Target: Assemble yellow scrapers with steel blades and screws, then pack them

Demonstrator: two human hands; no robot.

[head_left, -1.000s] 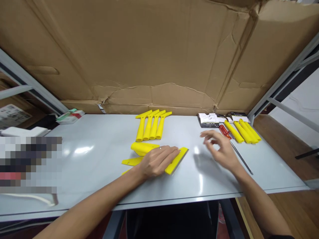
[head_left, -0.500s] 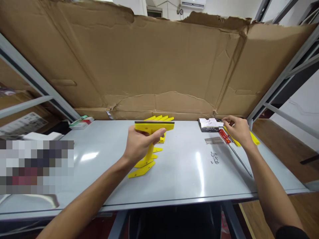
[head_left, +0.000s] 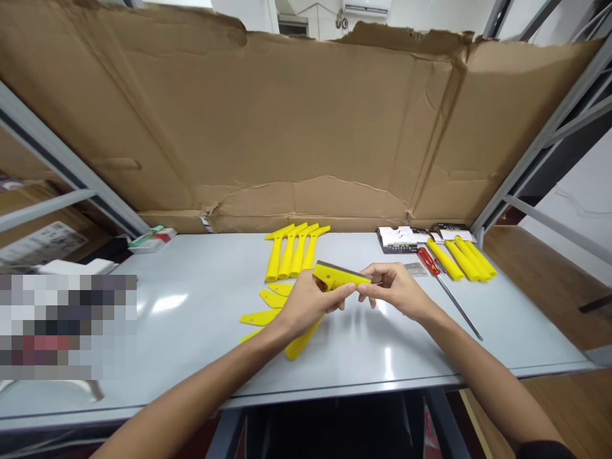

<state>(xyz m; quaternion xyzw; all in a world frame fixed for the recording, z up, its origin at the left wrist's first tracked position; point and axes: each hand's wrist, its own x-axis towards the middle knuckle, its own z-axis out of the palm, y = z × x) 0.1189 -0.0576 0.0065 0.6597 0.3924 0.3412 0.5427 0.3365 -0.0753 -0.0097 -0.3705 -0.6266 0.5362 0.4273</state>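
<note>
My left hand (head_left: 313, 299) is closed around a yellow T-shaped scraper (head_left: 342, 278) just under its wide head, which has a dark strip along its top edge. The scraper's handle slants down toward the front of the table. My right hand (head_left: 394, 290) is closed in a pinch at the right end of the head. A thin edge shows by its fingertips, too small to name. Behind my left hand lie several yellow scraper handles (head_left: 287, 258) in a row. Several flat yellow plates (head_left: 261, 317) lie left of the scraper, partly hidden by my left hand and forearm.
At right are a red-handled screwdriver (head_left: 430, 262), several yellow tubes (head_left: 466, 258), black-and-white packets (head_left: 399, 239) and a flat metal plate (head_left: 415, 269). A cardboard wall (head_left: 306, 127) closes off the back. A small box (head_left: 153, 239) sits at the back left of the grey table (head_left: 201, 268).
My right hand has come from the packets at the back right to the scraper's head. My left hand has lowered and turned the scraper toward the right.
</note>
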